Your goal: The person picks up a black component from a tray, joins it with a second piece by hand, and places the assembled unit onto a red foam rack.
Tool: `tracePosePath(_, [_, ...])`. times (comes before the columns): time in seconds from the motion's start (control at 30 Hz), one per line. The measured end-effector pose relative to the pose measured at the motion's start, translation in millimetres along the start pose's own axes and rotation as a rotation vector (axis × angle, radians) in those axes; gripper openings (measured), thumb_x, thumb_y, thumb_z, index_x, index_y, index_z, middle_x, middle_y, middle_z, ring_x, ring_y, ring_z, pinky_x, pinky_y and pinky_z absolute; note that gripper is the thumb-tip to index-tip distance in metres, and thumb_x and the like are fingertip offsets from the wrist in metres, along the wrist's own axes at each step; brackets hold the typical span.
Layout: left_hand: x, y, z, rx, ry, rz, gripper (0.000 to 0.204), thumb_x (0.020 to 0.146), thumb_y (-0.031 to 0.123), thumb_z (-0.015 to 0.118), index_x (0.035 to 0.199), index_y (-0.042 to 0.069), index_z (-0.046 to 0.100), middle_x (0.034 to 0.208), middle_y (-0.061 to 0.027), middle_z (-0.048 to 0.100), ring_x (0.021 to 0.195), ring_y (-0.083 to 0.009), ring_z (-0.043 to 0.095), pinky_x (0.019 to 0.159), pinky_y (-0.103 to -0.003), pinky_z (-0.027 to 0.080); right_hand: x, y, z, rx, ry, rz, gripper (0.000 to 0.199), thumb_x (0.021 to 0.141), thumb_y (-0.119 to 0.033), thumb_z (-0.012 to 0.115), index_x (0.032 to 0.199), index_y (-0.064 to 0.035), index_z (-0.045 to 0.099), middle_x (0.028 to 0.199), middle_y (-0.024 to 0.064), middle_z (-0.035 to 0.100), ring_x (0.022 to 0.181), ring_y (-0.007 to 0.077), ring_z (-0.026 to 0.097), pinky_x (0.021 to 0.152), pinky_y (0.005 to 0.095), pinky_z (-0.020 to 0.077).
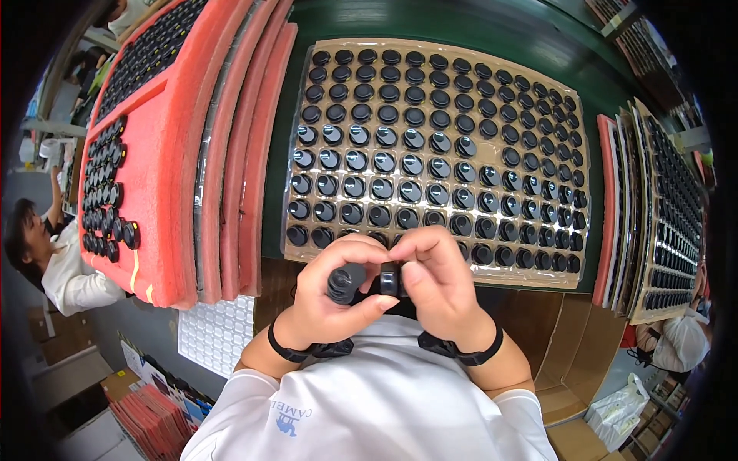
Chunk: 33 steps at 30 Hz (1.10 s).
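In front of my chest, both hands meet over a short black round part [390, 279] with a glossy band. My left hand [314, 286] pinches it with thumb and fingers, and also keeps a dark cylinder [345, 283] with a ribbed-looking side in its curled palm. The fingertips and thumb of my right hand [444, 286] close on the right side of the round part. Just beyond my hands lies a clear plastic tray [486, 152] on brown board, with rows of black, lens-like round parts [411, 163]. One pocket in its middle rows shows bare brown.
On the left stand stacked pink foam trays [173, 230] with more black parts. Another tray stack [653, 215] rises at the right. Under the green table's [346, 19] near edge are cardboard boxes [580, 346] and a white pocketed sheet [215, 334]. A person [54, 253] is at far left.
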<state>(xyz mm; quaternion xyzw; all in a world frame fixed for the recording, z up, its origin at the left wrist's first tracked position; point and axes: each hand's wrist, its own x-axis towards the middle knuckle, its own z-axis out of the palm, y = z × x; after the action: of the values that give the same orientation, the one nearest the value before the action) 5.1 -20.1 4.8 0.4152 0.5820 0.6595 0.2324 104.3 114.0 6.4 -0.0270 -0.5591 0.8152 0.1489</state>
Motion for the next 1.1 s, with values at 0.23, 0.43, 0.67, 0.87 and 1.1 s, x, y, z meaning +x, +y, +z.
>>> tracePosePath(0.23, [0,1,-2,0.035,-0.017,0.04,0.039,0.072,0.002,0.072,0.106,-0.003,0.054,0.102,-0.0116,0.056,0.07,-0.0091,0.049,0.062,-0.023,0.043,2,0,-4,0.047,0.009,0.012,0.023,0.093,-0.019,0.047,0.107,-0.0009,0.043,0.096,0.0057,0.05,0.079,0.0098,0.045,0.071,0.0232,0.038])
tracePosePath(0.43, [-2,1,-4,-0.036,-0.02,0.001,0.039,0.072,0.002,0.072,0.106,-0.003,0.054,0.102,-0.0119,0.055,0.068,-0.0087,0.048,0.064,-0.023,0.042,2,3,-8,-0.26,-0.051,-0.075,0.03,0.092,-0.026,0.051,0.106,-0.001,0.043,0.094,0.0054,0.05,0.077,0.0098,0.044,0.07,0.0226,0.037])
tracePosePath(0.67, [-3,1,-6,-0.115,0.016,-0.028,0.039,0.073,0.004,0.072,0.107,-0.003,0.054,0.104,-0.0123,0.055,0.068,-0.0083,0.047,0.063,-0.022,0.042,4,-4,-9,-0.113,-0.089,-0.02,0.04,0.089,-0.033,0.057,0.11,-0.0013,0.044,0.09,0.0047,0.05,0.077,0.0108,0.045,0.071,0.0239,0.0376])
tracePosePath(0.87, [-3,-2,-7,-0.067,0.031,0.022,0.04,0.074,0.008,0.073,0.108,-0.003,0.054,0.104,-0.0112,0.056,0.068,-0.0075,0.047,0.063,-0.021,0.041,1,-3,-14,-0.282,-0.036,-0.089,0.034,0.084,-0.023,0.064,0.107,-0.0011,0.05,0.085,0.0053,0.051,0.076,0.0129,0.046,0.071,0.0247,0.0381])
tracePosePath(1.1, [-5,0,-4,-0.175,0.046,-0.149,0.039,0.076,0.012,0.073,0.108,-0.002,0.054,0.101,-0.0071,0.058,0.069,-0.0062,0.047,0.064,-0.021,0.041,11,-17,-19,-0.592,-0.097,-0.276,0.026,0.075,-0.009,0.069,0.096,-0.0017,0.057,0.086,0.0089,0.054,0.076,0.0173,0.049,0.069,0.0269,0.041])
